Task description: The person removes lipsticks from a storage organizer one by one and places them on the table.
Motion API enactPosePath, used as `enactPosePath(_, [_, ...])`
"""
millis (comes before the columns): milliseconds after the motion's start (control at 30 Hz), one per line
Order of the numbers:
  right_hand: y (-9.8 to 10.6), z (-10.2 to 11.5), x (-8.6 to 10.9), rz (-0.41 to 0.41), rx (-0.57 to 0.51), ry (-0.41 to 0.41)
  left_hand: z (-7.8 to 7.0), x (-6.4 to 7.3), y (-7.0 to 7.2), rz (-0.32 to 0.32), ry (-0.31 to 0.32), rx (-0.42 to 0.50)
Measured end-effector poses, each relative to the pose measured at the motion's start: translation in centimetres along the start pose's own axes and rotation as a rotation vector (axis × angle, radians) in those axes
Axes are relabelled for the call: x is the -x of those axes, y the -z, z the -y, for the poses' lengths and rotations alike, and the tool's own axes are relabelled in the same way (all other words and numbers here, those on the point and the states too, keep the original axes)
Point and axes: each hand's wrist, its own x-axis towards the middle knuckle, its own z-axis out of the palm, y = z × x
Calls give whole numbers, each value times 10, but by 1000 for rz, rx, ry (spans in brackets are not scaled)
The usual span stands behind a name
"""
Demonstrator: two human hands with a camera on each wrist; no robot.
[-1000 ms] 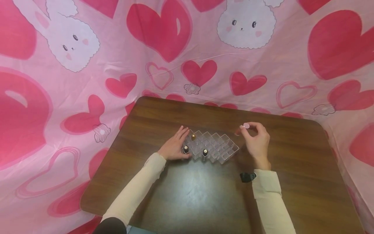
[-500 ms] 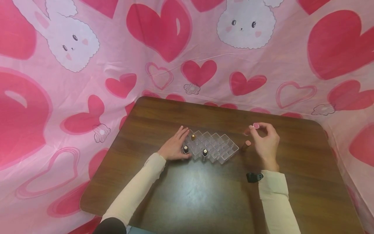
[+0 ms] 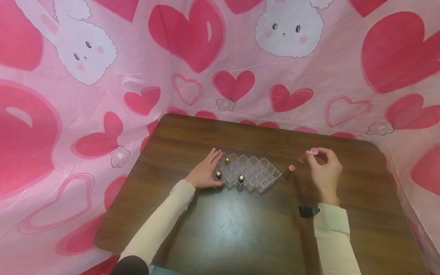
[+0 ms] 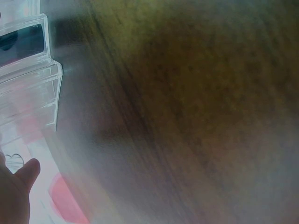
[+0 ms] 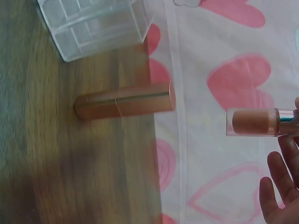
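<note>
Peach-and-clear tube [image 5: 252,122], coppery tube [image 5: 140,100] — brown wood-grained table [image 3: 223,233] — pink cloth [image 3: 137,49] with red hearts [image 3: 235,84]

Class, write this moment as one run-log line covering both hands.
left hand: at left end of clear rack | right hand: pinches pink-topped tube | copper tube: upright on table, right of rack

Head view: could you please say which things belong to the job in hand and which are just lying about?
Likely the job's: clear rack, left hand, right hand, the pink-topped tube it pinches, copper tube beside the rack, gold-topped item, two black-topped items.
Apparently just surroundings: table, heart-patterned cloth, black wristband.
</note>
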Motion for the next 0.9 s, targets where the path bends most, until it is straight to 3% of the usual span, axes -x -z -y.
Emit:
enactPosePath(200, [8, -3, -1, -4, -13, -51, 0, 0, 0, 1, 5, 2])
enactPosePath(500, [11, -8, -1, -20, 11, -63, 0, -1, 2, 2, -15, -1])
enactPosePath(900, [12, -23, 2, 40, 87, -143, -1, 0, 4, 9, -13, 10])
